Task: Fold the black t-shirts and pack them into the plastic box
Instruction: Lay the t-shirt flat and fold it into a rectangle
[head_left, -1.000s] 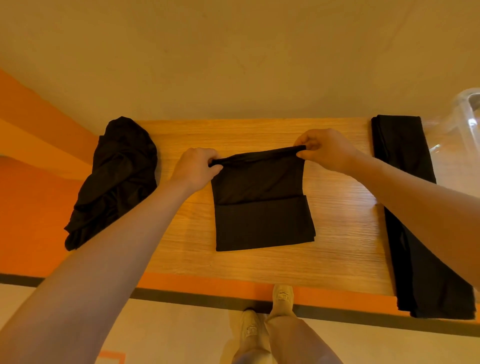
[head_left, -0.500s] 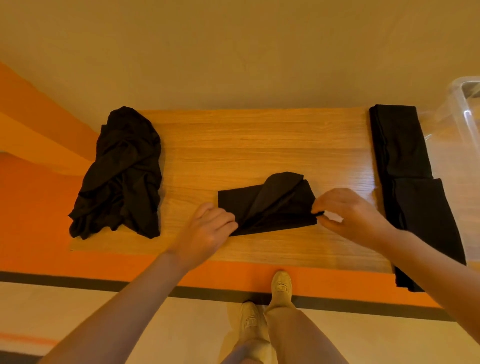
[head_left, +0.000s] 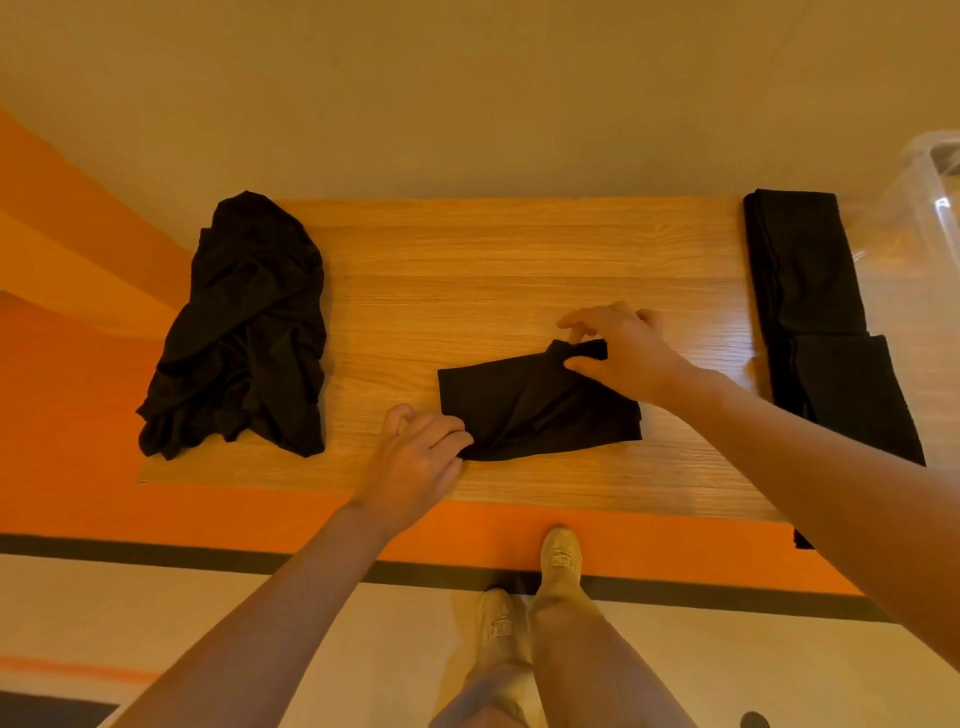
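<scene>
Head view, looking down at a light wooden tabletop (head_left: 467, 260) with an orange front edge.

Centre, near the front edge: small folded black t-shirt (head_left: 535, 410), a roughly rectangular bundle lying flat, creased diagonally across its top layer.

Left hand (head_left: 415, 457) at the bundle's near-left corner, fingers curled and pinching the fabric there. Right hand (head_left: 618, 353) at the far-right corner, thumb and forefinger pinching a raised tab of the cloth, other fingers spread above the wood.

Left end of the table: crumpled heap of black t-shirts (head_left: 244, 332), unfolded, well apart from the bundle.

Right end: long folded stack of black t-shirts (head_left: 810, 301), laid front to back, its near end hanging past the table edge.

Far right, partly out of frame: clear plastic box (head_left: 930, 197), just beside the folded stack; contents cannot be made out.

Below the table edge: person's legs in beige trousers and pale shoes (head_left: 558, 553) on a cream floor
</scene>
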